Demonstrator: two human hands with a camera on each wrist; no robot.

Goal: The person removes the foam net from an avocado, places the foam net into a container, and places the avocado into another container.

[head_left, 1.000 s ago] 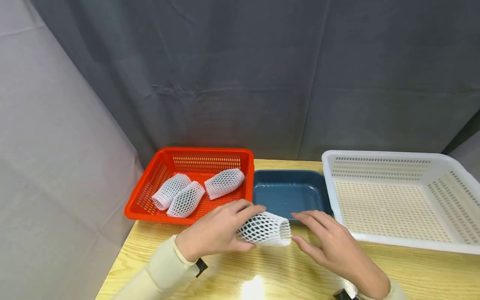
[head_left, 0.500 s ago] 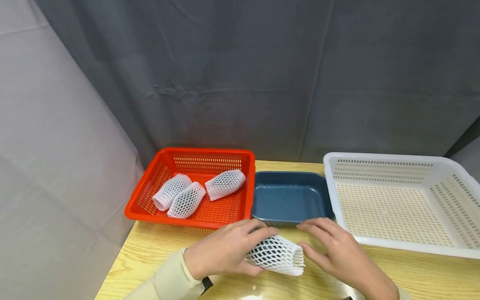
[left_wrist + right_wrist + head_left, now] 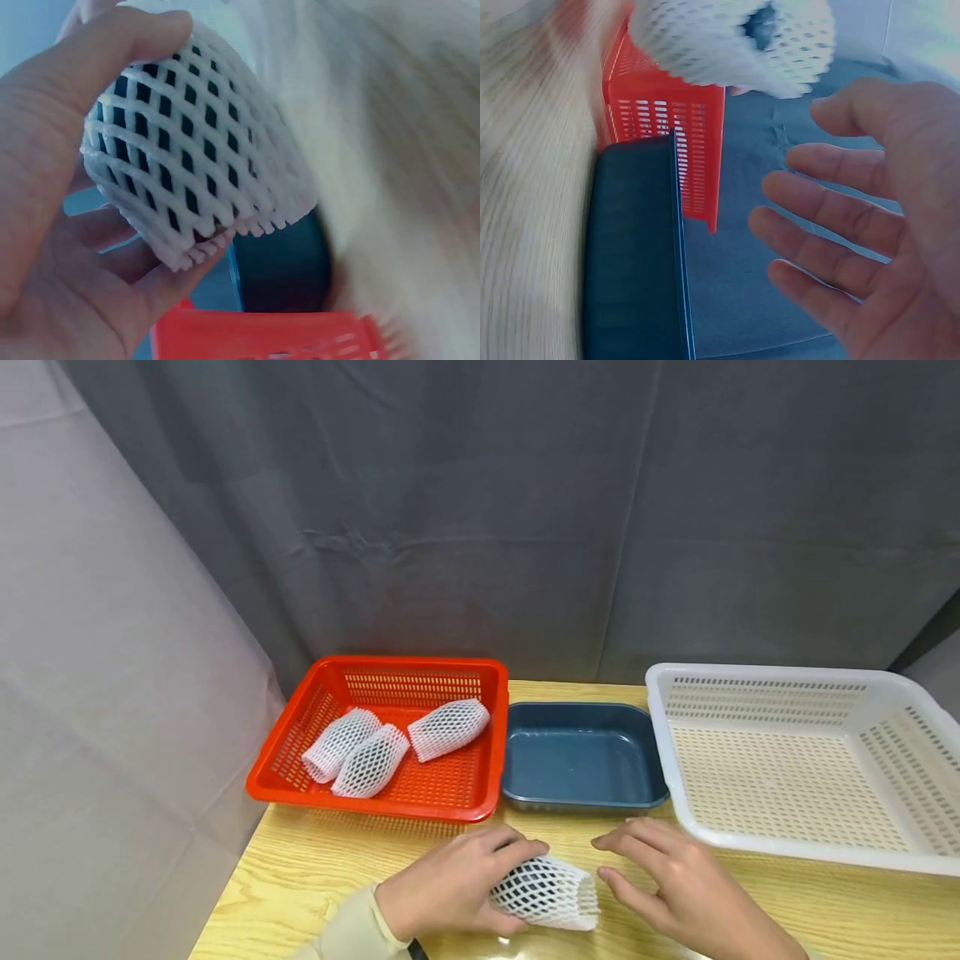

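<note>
A white foam net sleeve point(image 3: 546, 893) with something dark inside lies sideways in my left hand point(image 3: 453, 885), which grips its closed-looking left end between thumb and fingers. In the left wrist view the thumb presses on the foam net point(image 3: 180, 142), and the dark thing shows only through the mesh. My right hand point(image 3: 678, 885) is held just right of the sleeve's open end, thumb and fingers apart and touching nothing. In the right wrist view those fingers point(image 3: 821, 206) are loosely extended, and a dark bit shows within the sleeve's opening.
A red basket point(image 3: 375, 807) at the left holds 3 similar netted things point(image 3: 448, 729). Beside it stands a dark blue tub point(image 3: 585, 768), then a white basket point(image 3: 787, 785) on the right. All rest on a wooden table point(image 3: 292, 868) before a grey curtain point(image 3: 465, 527).
Both hands have come down toward the near side of the table, away from the blue tub. The foam net sleeve has moved along in my left hand.
</note>
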